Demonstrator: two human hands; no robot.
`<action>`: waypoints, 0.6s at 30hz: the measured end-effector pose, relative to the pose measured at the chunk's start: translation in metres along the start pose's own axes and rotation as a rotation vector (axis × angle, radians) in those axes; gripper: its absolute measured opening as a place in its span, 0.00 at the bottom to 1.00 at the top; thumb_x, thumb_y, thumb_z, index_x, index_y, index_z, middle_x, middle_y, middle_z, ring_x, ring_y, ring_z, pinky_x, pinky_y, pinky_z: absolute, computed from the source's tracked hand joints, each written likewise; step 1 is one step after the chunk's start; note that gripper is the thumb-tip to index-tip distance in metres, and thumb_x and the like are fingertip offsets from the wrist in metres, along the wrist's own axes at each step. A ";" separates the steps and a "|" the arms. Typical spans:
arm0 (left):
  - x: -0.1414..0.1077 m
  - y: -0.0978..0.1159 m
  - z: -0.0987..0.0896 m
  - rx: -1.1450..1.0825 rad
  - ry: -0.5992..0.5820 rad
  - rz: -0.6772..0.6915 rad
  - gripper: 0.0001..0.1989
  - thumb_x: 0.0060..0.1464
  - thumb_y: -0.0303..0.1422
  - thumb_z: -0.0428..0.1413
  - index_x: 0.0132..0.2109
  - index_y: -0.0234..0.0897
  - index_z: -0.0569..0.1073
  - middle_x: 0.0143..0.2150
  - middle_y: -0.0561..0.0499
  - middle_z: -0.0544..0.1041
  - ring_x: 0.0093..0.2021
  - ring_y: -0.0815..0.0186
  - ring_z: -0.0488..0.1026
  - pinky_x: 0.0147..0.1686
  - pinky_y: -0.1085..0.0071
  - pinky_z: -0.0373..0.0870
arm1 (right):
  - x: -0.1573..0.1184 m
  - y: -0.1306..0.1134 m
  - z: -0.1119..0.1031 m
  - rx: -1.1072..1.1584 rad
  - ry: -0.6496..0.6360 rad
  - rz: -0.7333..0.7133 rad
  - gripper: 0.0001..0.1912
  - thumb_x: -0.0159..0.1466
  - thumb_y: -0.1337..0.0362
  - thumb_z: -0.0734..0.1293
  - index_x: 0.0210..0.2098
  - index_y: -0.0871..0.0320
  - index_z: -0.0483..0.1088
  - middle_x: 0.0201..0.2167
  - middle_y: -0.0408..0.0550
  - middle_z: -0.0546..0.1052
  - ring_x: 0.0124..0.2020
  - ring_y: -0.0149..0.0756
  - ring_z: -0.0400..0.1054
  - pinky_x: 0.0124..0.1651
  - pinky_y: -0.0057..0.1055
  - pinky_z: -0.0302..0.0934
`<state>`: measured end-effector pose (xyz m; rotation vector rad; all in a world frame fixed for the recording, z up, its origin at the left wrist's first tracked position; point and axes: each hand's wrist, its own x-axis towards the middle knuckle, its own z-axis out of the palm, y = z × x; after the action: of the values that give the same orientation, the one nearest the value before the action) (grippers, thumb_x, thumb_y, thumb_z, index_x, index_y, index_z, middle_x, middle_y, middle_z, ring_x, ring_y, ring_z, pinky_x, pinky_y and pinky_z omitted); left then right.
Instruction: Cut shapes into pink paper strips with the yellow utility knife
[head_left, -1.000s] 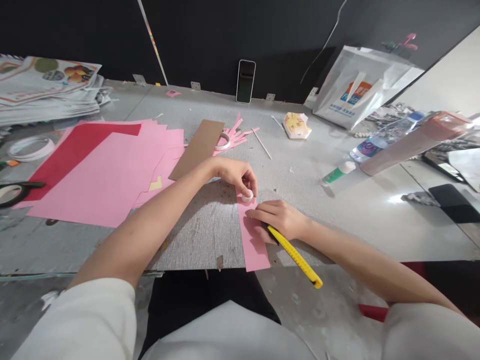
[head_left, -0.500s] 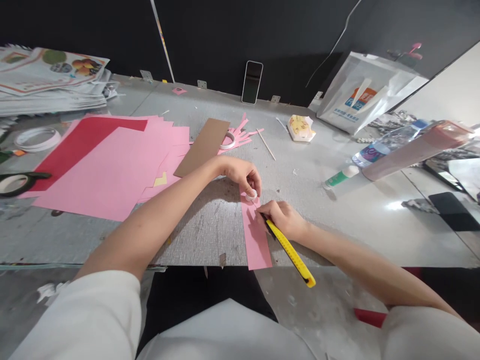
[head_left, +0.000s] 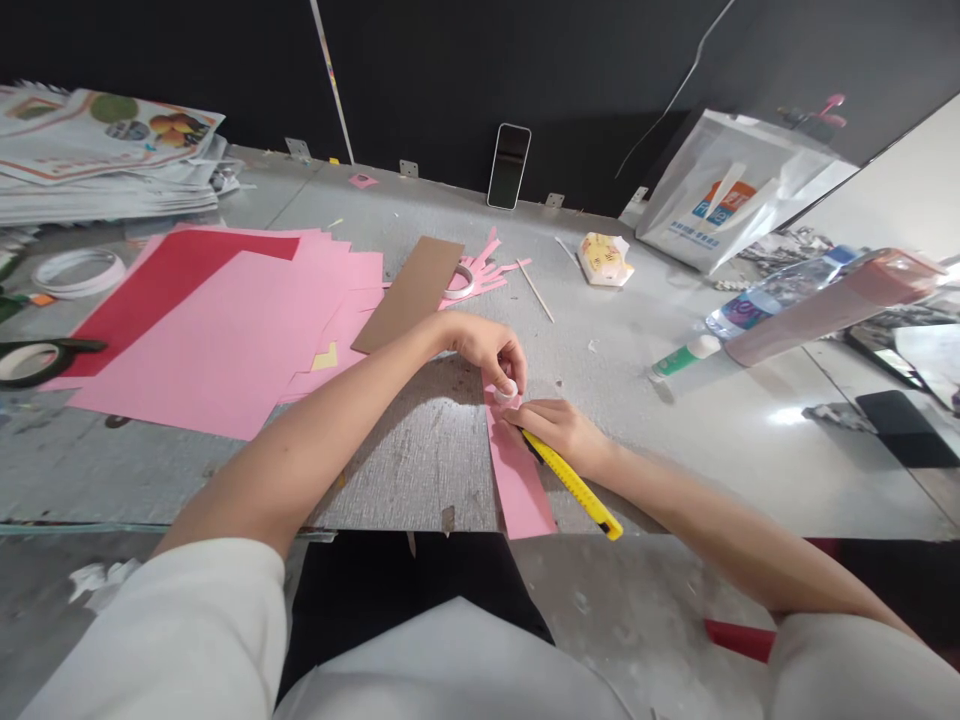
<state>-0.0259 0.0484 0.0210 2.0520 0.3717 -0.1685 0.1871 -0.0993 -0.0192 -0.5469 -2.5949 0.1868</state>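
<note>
At the near edge of the bench (head_left: 420, 490), a pink strip (head_left: 523, 490) is being kept lengthwise, near to far. A yellow cutter (head_left: 574, 485) is being grasped in the fingers of the right hand (head_left: 562, 435), its long axis being slanted from the far left to the near right. Beyond, a small white ring (head_left: 505, 392) is being pinched over the strip's far part by the left hand (head_left: 491, 350), whose fingers are being curled downward from a bent wrist.
</note>
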 end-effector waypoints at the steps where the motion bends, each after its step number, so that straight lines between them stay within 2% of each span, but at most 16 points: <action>1: 0.000 0.000 0.000 0.000 0.002 0.003 0.15 0.49 0.46 0.70 0.43 0.47 0.88 0.32 0.53 0.81 0.33 0.66 0.68 0.37 0.69 0.61 | 0.000 0.001 0.000 0.006 -0.022 0.012 0.13 0.80 0.68 0.55 0.54 0.60 0.69 0.31 0.44 0.74 0.30 0.34 0.67 0.35 0.31 0.60; 6: 0.000 0.003 0.000 0.017 -0.001 -0.007 0.15 0.49 0.46 0.70 0.42 0.47 0.88 0.31 0.53 0.80 0.33 0.65 0.68 0.37 0.69 0.60 | 0.000 0.001 0.000 -0.002 -0.046 0.021 0.13 0.79 0.69 0.54 0.51 0.60 0.69 0.30 0.44 0.72 0.29 0.34 0.65 0.34 0.31 0.58; 12: -0.001 0.006 -0.001 0.032 -0.001 -0.014 0.14 0.49 0.46 0.70 0.41 0.48 0.88 0.32 0.53 0.81 0.33 0.66 0.69 0.36 0.69 0.60 | 0.001 0.001 0.002 0.010 -0.060 0.030 0.13 0.78 0.70 0.54 0.52 0.59 0.69 0.34 0.47 0.75 0.34 0.37 0.69 0.38 0.32 0.63; 18: -0.001 0.006 -0.001 0.032 -0.008 0.001 0.14 0.48 0.46 0.70 0.42 0.48 0.89 0.30 0.53 0.81 0.32 0.66 0.68 0.35 0.69 0.60 | 0.002 -0.001 0.001 0.034 -0.048 0.031 0.11 0.75 0.73 0.56 0.50 0.59 0.67 0.30 0.43 0.70 0.28 0.34 0.62 0.33 0.30 0.58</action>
<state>-0.0246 0.0462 0.0270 2.0825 0.3650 -0.1827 0.1851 -0.0997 -0.0190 -0.5772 -2.6256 0.2565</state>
